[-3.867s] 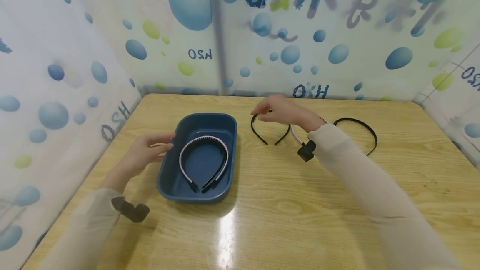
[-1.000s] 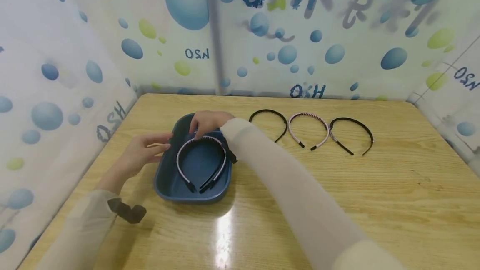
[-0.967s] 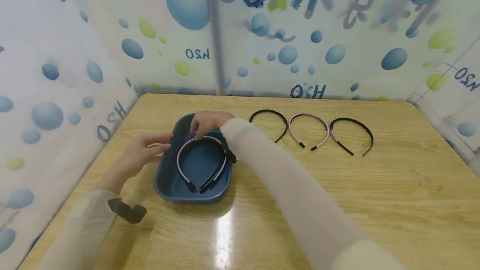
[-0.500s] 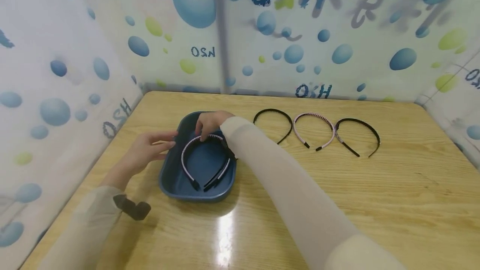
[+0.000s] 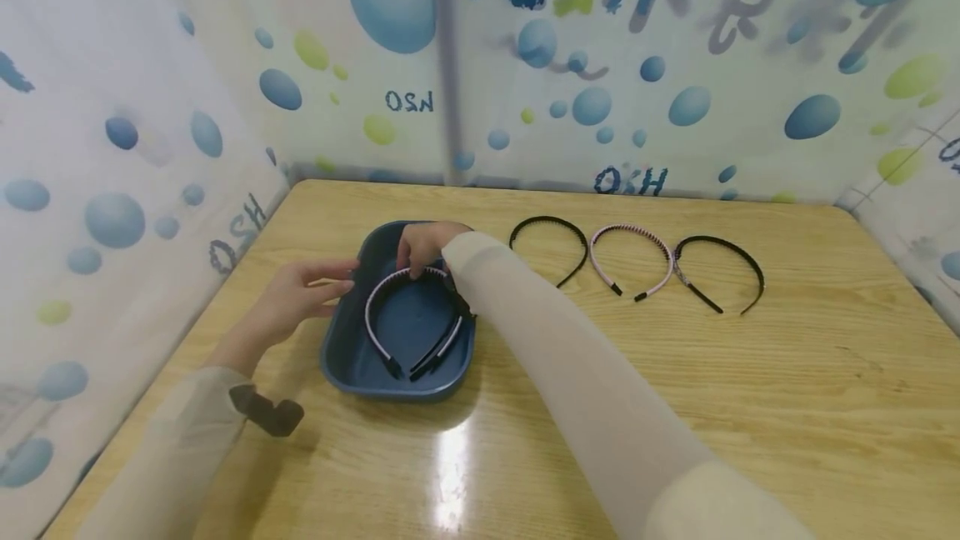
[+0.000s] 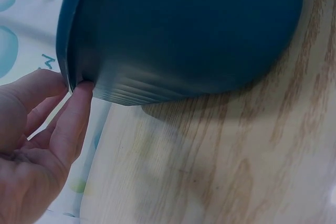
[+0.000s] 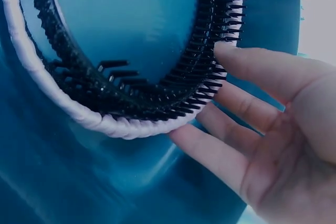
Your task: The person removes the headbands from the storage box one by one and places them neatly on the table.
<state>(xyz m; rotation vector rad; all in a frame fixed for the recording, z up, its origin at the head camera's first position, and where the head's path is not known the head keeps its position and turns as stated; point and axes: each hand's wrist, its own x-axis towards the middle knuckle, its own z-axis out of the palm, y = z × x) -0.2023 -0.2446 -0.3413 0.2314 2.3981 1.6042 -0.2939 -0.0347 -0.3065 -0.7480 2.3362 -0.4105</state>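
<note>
In blue tray (image 5: 408,319), pink headband (image 7: 126,128), hands (image 5: 425,245) on both, mirrored "H2O" (image 5: 631,182) behind

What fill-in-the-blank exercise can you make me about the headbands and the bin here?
The hand pinching a pale headband in the bin is the ____ hand.
The bin's colour is ____.
Outside the bin, ____ headbands lie on the table.
The middle headband of those is ____.

Missing words: right; blue; three; pink.
</note>
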